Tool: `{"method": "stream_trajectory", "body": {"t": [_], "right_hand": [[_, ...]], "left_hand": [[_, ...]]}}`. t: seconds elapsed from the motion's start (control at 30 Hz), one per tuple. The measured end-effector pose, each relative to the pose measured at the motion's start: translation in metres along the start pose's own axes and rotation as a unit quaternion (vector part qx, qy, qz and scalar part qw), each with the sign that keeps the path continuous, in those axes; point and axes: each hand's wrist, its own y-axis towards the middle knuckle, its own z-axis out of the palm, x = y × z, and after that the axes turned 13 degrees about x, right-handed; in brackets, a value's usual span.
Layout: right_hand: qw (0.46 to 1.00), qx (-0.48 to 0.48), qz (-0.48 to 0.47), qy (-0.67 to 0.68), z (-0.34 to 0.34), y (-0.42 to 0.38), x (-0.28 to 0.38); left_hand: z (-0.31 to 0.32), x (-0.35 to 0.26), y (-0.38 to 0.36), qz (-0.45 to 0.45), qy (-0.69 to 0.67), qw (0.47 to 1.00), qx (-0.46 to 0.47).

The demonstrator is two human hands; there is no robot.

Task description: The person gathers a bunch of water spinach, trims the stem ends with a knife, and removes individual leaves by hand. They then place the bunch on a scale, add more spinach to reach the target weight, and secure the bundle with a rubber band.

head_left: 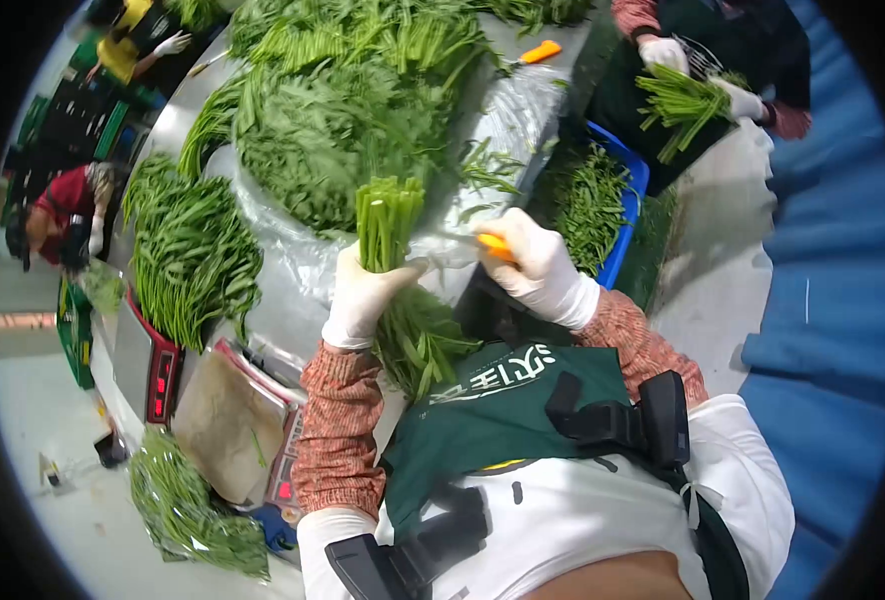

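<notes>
My left hand (365,290), in a white glove, is closed around a bunch of leafy green vegetables (388,225). The cut stem ends point up and away from me, and the leaves hang below my hand toward my apron. In my gloved right hand (545,272) is a knife with an orange handle (498,246). Its blade is blurred and points left toward the stems, apart from them as far as I can see. Beyond both hands lies a large heap of the same greens (333,130) on plastic sheeting (508,125).
A blue crate (635,195) with loose leaves stands right of the table. Another orange-handled knife (541,52) lies at the far edge. Two scales (163,365) (288,440) and a bagged bunch (188,500) are at left. A co-worker's gloved hands (668,55) hold greens at upper right.
</notes>
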Motion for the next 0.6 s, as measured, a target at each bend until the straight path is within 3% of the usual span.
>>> {"method": "stream_trajectory", "body": {"t": [0.03, 0.23, 0.37, 0.4, 0.47, 0.5, 0.6], "right_hand": [[0.999, -0.026, -0.026, -0.03, 0.001, 0.002, -0.003], [0.991, -0.03, 0.095, -0.091, -0.016, -0.012, -0.015], [0.964, 0.026, 0.259, -0.053, 0.007, -0.06, -0.083], [0.944, 0.057, 0.321, -0.052, 0.016, -0.086, -0.101], [0.933, 0.05, 0.35, -0.063, 0.019, -0.12, -0.108], [0.932, 0.019, 0.357, -0.066, 0.02, -0.129, -0.107], [0.961, -0.1, 0.249, -0.067, -0.006, -0.101, -0.072]], "left_hand": [[0.009, 0.0, 0.01, -0.001, -0.001, 1.0, 0.021], [0.052, -0.001, 0.042, -0.016, 0.017, 0.99, 0.136], [0.056, -0.004, 0.058, -0.076, -0.03, 0.987, 0.14], [0.052, -0.002, 0.068, -0.052, 0.009, 0.989, 0.136], [0.044, 0.011, 0.087, -0.011, 0.075, 0.99, 0.122], [0.041, 0.014, 0.094, -0.033, 0.135, 0.984, 0.11], [0.054, 0.016, 0.101, 0.032, 0.417, 0.906, 0.071]]}}
